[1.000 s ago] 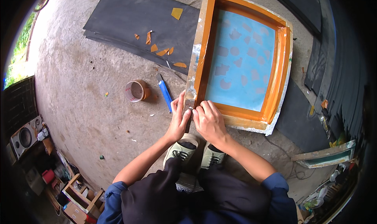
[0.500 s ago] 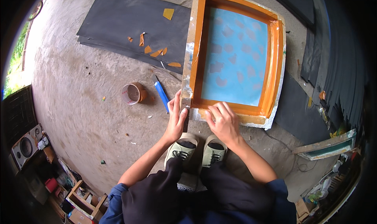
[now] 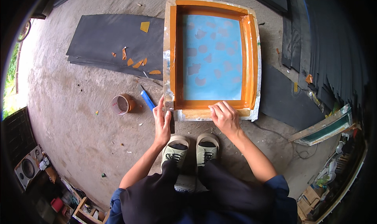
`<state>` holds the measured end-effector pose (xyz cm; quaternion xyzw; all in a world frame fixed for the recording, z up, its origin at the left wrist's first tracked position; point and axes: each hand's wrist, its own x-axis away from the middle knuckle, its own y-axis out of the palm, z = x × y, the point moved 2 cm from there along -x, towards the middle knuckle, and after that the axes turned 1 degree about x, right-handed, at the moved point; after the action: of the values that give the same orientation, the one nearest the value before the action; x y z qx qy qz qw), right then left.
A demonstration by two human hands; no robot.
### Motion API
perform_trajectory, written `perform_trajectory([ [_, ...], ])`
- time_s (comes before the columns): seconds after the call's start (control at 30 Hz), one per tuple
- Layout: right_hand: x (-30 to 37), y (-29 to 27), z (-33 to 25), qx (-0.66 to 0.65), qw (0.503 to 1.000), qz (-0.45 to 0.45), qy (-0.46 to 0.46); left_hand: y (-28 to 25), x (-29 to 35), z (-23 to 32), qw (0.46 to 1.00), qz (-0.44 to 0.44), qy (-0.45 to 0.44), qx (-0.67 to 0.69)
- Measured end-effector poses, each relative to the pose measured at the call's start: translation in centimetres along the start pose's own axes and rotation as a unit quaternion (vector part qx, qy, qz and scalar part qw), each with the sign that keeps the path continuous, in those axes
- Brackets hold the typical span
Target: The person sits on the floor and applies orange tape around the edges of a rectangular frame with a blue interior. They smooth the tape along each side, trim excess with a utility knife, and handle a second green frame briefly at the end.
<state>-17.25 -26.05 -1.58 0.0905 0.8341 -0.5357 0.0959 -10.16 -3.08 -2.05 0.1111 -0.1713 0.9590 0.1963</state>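
A screen-printing frame (image 3: 167, 73) lies in front of me, its pale wooden border smudged with white and its inner sides lined with orange tape (image 3: 247, 63). Its blue mesh (image 3: 214, 59) carries irregular greyish patches. My left hand (image 3: 161, 126) grips the near left corner, thumb on top, beside a short dark strip (image 3: 172, 125) that juts toward me. At the near rim, my right hand (image 3: 226, 117) is closed with thumb and fingertips pressed together over the tape edge; what is pinched there is too small to make out.
Left of the frame are a blue utility knife (image 3: 147, 100) and a tape roll (image 3: 122, 104) on the concrete floor. Orange tape scraps (image 3: 138, 64) lie on stacked black sheets (image 3: 98, 39). More black sheets (image 3: 286, 98) and a smaller green-meshed frame (image 3: 326, 124) are at right.
My right hand has slid rightward along the near rim, and its fingers are drawn closer together. My left hand stays at the corner. The whole view has shifted a little.
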Motion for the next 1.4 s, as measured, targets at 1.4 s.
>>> perform_trajectory([
  [1.4, 7.0, -4.5, 8.1, -0.3, 0.895, 0.053, 0.327, 14.7, -4.2, 7.3, 0.729, -0.393, 0.407, -0.387],
])
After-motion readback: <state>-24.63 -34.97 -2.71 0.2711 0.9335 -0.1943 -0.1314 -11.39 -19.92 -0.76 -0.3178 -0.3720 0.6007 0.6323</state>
